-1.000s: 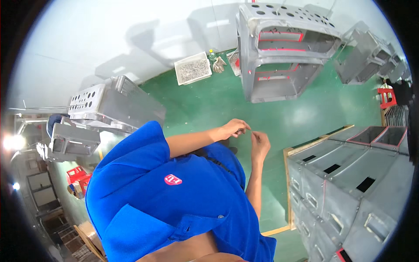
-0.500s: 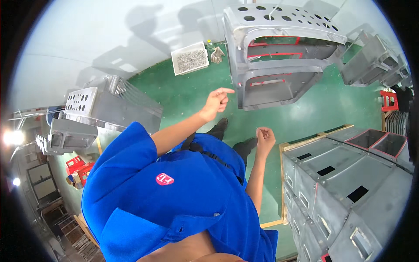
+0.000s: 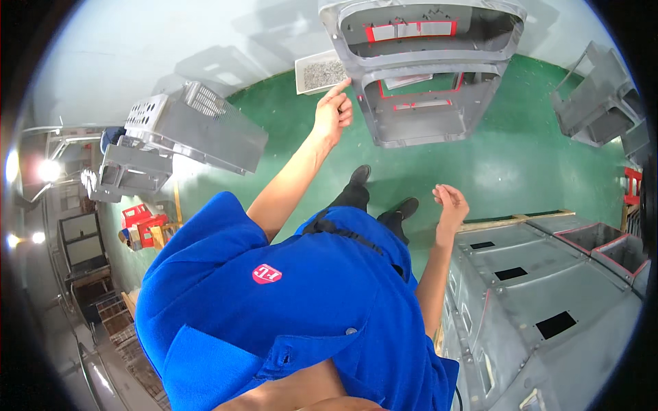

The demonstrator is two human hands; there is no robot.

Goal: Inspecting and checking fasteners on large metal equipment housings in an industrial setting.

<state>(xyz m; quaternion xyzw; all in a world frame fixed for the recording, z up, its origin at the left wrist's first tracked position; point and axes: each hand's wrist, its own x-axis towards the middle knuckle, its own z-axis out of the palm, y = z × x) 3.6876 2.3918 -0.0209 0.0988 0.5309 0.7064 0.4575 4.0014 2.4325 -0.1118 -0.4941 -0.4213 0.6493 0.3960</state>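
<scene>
A large grey sheet-metal housing [image 3: 425, 127] hangs or stands ahead of me, with two big framed openings and red edging around its inner windows. My left hand [image 3: 334, 115] reaches toward its left edge. The index finger is stretched out, its tip at the frame; whether it touches, I cannot tell. The other fingers of that hand are curled, and nothing shows in them. Lower and to the right, my right hand [image 3: 451, 204] is raised in front of my body with thumb and fingertips drawn together. Anything between those fingertips is too small to make out.
Stacked grey metal housings [image 3: 521, 274] on a wooden pallet fill the right side. More grey housings stand at left [image 3: 205, 127] and far right [image 3: 600, 96]. A white tray of small pieces [image 3: 321, 72] lies by the wall. Red stools [image 3: 145, 226] are farther left on the green floor.
My left hand has moved up along the housing's left edge, its index finger still stretched. My right hand has shifted right and slightly up. The housing sits higher in view, now showing its openings more frontally.
</scene>
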